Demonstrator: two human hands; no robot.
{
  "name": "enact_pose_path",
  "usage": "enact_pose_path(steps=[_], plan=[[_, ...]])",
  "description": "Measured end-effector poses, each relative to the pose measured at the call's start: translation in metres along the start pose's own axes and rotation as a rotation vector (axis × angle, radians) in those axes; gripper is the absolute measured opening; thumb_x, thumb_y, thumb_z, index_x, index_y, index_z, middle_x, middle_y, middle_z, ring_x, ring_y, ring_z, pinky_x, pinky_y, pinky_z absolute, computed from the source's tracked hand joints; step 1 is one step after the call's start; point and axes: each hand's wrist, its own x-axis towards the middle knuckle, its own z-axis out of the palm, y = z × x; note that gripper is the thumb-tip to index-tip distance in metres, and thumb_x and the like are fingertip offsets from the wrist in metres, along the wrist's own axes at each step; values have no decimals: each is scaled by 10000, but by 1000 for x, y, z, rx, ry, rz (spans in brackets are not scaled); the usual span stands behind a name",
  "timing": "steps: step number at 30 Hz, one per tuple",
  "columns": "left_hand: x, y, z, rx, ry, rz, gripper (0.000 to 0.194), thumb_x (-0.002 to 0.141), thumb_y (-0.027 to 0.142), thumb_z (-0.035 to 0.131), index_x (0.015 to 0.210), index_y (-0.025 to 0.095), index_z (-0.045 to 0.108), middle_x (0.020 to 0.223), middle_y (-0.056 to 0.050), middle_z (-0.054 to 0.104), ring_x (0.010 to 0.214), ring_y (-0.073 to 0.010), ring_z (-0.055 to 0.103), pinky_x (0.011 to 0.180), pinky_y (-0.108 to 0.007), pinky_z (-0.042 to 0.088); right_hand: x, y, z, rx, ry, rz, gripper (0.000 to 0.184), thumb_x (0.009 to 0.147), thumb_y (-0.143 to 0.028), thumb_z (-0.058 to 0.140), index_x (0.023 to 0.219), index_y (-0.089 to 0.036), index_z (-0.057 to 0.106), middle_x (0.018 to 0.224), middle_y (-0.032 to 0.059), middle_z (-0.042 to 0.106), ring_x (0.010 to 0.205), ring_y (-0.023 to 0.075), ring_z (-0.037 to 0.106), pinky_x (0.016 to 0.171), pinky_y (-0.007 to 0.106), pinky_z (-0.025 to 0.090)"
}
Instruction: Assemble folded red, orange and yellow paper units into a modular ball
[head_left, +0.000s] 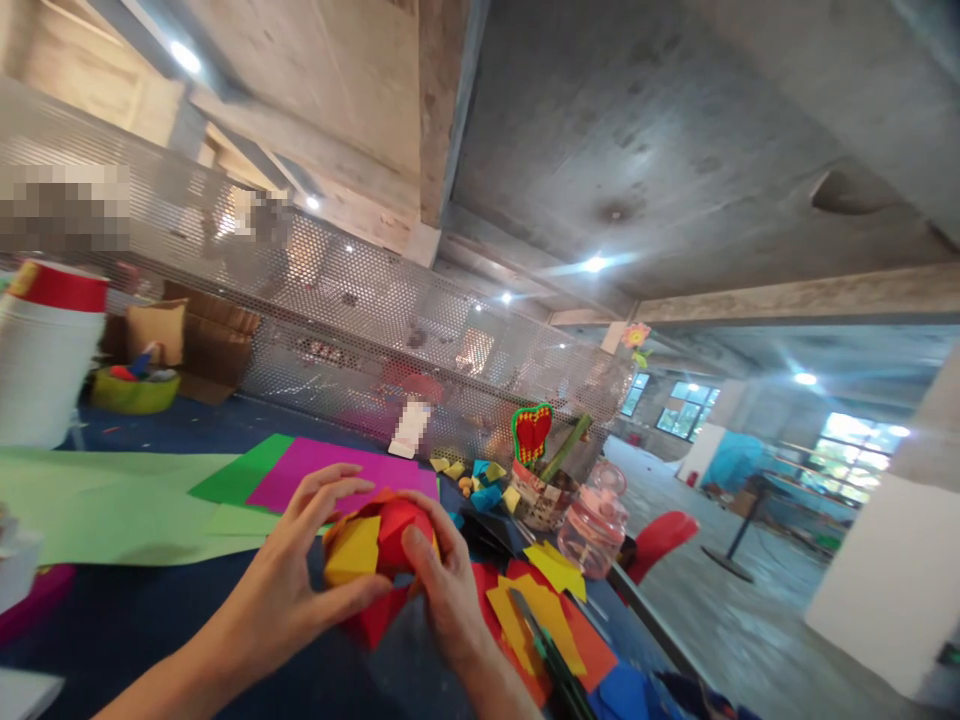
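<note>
Left hand [304, 575] and right hand [448, 575] part-closed, both gripping red-and-yellow folded paper [354, 552], pink jar [592, 528] near right edge of desk [161, 605]

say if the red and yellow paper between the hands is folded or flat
Folded: the red and yellow paper forms a raised, angled shape between the left hand and right hand.
</note>
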Motion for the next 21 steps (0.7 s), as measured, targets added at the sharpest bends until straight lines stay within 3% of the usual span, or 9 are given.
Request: enact_pose_path(steps=[2, 5, 11, 14, 17, 21], plan=[[-1, -4, 4, 61, 33, 19, 479, 876, 393, 681, 1312, 381, 483, 1414, -72, 429, 1361, -335, 419, 1132, -600, 370, -1, 6, 4, -15, 106, -29, 468, 817, -548, 707, 1162, -231, 692, 1175, 63, 721, 1093, 275, 659, 932, 376, 548], [-3, -6, 11, 92, 10, 38, 425, 930, 362, 601, 1332, 378, 461, 1420, -75, 431, 1377, -325, 409, 1145, -569, 360, -4, 13, 9, -62, 166, -95, 428, 859, -530, 664, 1179, -246, 665, 1230, 69, 694, 1173, 276, 622, 1030, 412, 494], [-5, -7, 13, -30, -10, -3, 349, 952, 352, 547, 1296, 361, 487, 1365, -60, 544, 1309, -290, 510, 1091, -456, 436, -7, 11, 9, -246, 98, -180, 444, 930, -449, 608, 1348, -315, 540, 1382, 59, 573, 1285, 252, 534, 1105, 427, 413], [-6, -8, 12, -114, -35, -75, 390, 959, 368, 538, 1337, 360, 444, 1357, -59, 578, 1249, -270, 573, 1055, -414, 467, -7, 4, 8, -329, 38, -248, 386, 936, -393, 612, 1311, -319, 558, 1340, 49, 582, 1259, 243, 540, 1100, 422, 411], [-7, -9, 13, -127, -27, -104, 379, 960, 379, 541, 1325, 352, 442, 1334, -58, 589, 1232, -265, 582, 1053, -402, 464, -7, 3, 9, -301, 32, -271, 309, 945, -378, 597, 1243, -300, 589, 1278, 48, 608, 1209, 236, 567, 1072, 413, 432], [-6, -5, 14, -84, -4, -24, 281, 951, 366, 557, 1228, 340, 515, 1275, -50, 593, 1216, -261, 570, 1059, -390, 453, -6, 8, 11, -209, 62, -214, 318, 937, -410, 605, 1227, -282, 584, 1231, 54, 638, 1148, 235, 604, 1024, 403, 468]])
